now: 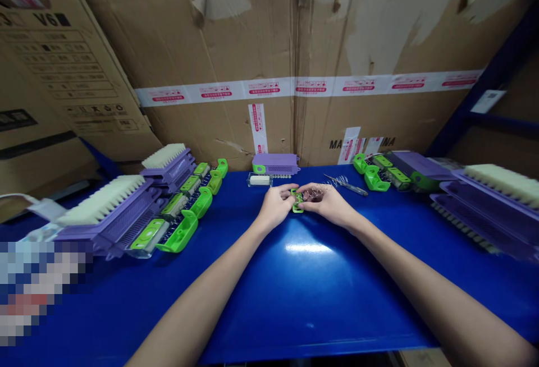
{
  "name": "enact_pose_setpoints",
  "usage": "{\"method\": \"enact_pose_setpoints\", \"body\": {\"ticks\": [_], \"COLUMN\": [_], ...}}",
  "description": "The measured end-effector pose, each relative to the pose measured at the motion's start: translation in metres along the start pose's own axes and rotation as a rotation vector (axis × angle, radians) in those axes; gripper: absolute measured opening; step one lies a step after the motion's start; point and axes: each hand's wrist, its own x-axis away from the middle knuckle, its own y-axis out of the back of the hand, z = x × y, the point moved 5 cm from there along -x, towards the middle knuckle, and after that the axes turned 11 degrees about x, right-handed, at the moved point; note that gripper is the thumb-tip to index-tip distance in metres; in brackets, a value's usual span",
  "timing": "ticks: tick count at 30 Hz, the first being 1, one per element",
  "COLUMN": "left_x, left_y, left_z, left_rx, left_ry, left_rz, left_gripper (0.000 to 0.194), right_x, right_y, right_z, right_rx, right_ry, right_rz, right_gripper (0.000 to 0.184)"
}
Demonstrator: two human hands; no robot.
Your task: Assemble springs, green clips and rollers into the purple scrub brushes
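Observation:
Around the middle of the blue table, my left hand [276, 206] pinches a small bright green plastic part [298, 207] from its left side. My right hand [330, 203] closes on the same part from the right, fingertips against it. Under the right fingers shows a thin coiled metal spring [311, 192]; whether it is joined to the green part I cannot tell. Just behind my hands stands a purple plastic housing [275, 163] with a green end and bristles below. A small clear case with a white roller-like insert [260, 180] lies before it.
Stacked purple housings with cream bristles [103, 201] and a row of green covers [181, 232] occupy the left. More purple housings [488, 204] and green covers [374, 179] sit at the right. A thin pointed tool [353, 188] and loose springs lie right of my hands. Cardboard [210, 47] walls the back.

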Motion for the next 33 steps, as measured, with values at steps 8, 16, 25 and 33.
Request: {"method": "enact_pose_setpoints", "body": {"ticks": [8, 16, 25, 33], "left_x": [-0.0016, -0.0011, 0.0007, 0.0008], "left_y": [0.0016, 0.0009, -0.0027, -0.0054], "left_z": [0.0032, 0.0034, -0.0012, -0.0009], "left_rx": [0.032, 0.082, 0.011, 0.028], "left_ry": [0.004, 0.022, 0.022, -0.02], "left_rz": [0.026, 0.141, 0.181, 0.167], "left_gripper": [0.035, 0.047, 0.051, 0.047], "right_x": [0.0013, 0.001, 0.0012, 0.0008], "right_y": [-0.0007, 0.0003, 0.0003, -0.0016], "right_z": [0.0039, 0.003, 0.0021, 0.0025], "right_rx": [0.09, 0.058, 0.086, 0.024], "right_ry": [0.065, 0.02, 0.059, 0.098], "right_rz": [-0.067, -0.102, -0.133, 0.025], "right_gripper": [0.022, 0.023, 0.018, 0.026]}}
